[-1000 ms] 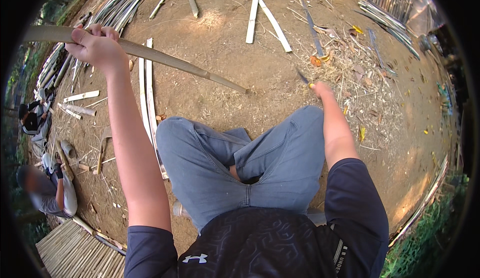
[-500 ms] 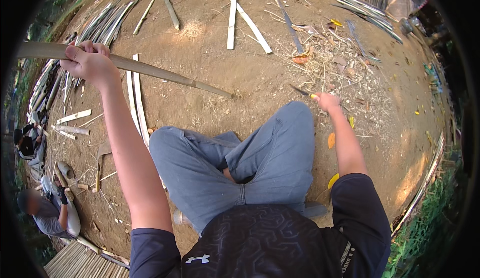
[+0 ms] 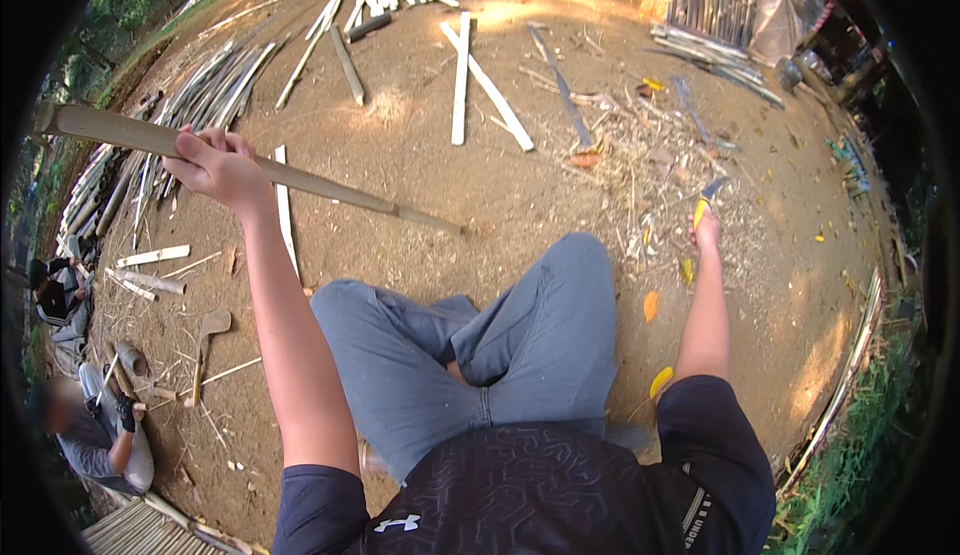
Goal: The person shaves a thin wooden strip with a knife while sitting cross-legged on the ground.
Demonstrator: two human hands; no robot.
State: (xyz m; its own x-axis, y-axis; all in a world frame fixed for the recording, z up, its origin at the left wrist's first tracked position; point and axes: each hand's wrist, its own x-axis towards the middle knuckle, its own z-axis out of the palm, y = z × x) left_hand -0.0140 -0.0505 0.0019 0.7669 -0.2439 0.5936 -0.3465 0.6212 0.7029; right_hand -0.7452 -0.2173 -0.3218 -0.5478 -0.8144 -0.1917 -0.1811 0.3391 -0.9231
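On my feed, the left hand [image 3: 225, 170] is wrapped around a long bamboo strip [image 3: 330, 190], which slants from the far left to a tip ahead of the bent knees [image 3: 545, 305] — whether it touches the ground [image 3: 430, 267], I can't tell. The right hand [image 3: 706, 229] grips a yellow-handled knife [image 3: 700, 214], out to the right beside scattered shavings [image 3: 645, 205].

Daylight is bright, w/ warm sun patches on the brown bare-earth ground [image 3: 560, 205], both beyond L hand [image 3: 222, 167] and to the right of R hand [image 3: 705, 227], nearer the body. Fisheye bends straight edges strongly; corners are black. Both hands approx. sharp.
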